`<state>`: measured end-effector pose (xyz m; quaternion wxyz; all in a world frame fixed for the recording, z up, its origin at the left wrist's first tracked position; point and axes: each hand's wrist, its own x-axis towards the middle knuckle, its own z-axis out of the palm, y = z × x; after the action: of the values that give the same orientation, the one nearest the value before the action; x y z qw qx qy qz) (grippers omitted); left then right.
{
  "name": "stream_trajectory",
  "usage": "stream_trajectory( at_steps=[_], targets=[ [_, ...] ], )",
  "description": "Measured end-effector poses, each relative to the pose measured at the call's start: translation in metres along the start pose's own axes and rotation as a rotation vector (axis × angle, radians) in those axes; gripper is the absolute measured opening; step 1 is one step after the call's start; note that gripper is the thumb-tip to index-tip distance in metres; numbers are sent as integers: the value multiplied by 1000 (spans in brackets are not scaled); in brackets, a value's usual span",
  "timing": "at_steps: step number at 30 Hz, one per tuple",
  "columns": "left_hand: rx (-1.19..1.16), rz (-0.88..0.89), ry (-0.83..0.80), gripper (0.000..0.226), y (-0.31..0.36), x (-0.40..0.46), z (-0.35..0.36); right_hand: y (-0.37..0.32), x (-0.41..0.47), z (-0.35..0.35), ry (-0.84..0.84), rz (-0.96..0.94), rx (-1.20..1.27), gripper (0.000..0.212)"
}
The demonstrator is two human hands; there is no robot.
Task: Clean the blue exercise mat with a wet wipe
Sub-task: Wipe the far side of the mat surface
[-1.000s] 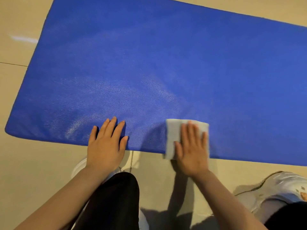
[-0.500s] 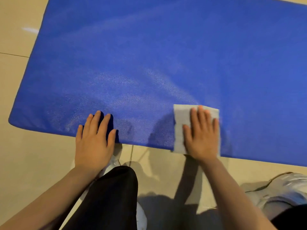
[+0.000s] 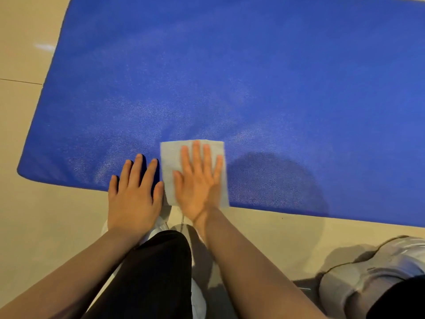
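The blue exercise mat [image 3: 230, 77] lies flat on the beige floor and fills most of the view. A white wet wipe [image 3: 170, 162], folded to a square, lies on the mat's near edge and hangs slightly over it. My right hand [image 3: 200, 183] presses flat on the wipe with straight, spread fingers. Just left of it, my left hand [image 3: 135, 192] rests flat on the mat's near edge, fingers straight, almost touching the wipe. A damp sheen shows on the mat's left part.
Beige floor tiles [image 3: 46, 226] surround the mat at the left and front. My knee in black trousers [image 3: 156, 272] is between my arms. A grey shoe [image 3: 372, 268] sits on the floor at the lower right.
My right hand has slid the wipe leftward along the mat's near edge until it is beside my left hand. The left hand stays on the edge.
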<state>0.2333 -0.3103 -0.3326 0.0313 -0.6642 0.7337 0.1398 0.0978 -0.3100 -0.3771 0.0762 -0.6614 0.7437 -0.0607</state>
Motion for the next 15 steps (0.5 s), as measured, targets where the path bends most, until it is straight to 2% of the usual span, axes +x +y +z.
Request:
stream_trajectory(
  at_steps=[3,6,12,15],
  targets=[
    [-27,-32,-16,63,-1,2,-1,-6,12,0,-32,-102,43,60],
    [-43,-27,-35,68,-2,2,-2,48,16,-5,-3,-96,101,60],
    [-43,-26,-74,68,0,2,-5,217,-17,-42,-33,354,-20,70],
    [-40,-28,-79,62,1,1,-5,244,-35,-59,-18,688,-4,77]
  ],
)
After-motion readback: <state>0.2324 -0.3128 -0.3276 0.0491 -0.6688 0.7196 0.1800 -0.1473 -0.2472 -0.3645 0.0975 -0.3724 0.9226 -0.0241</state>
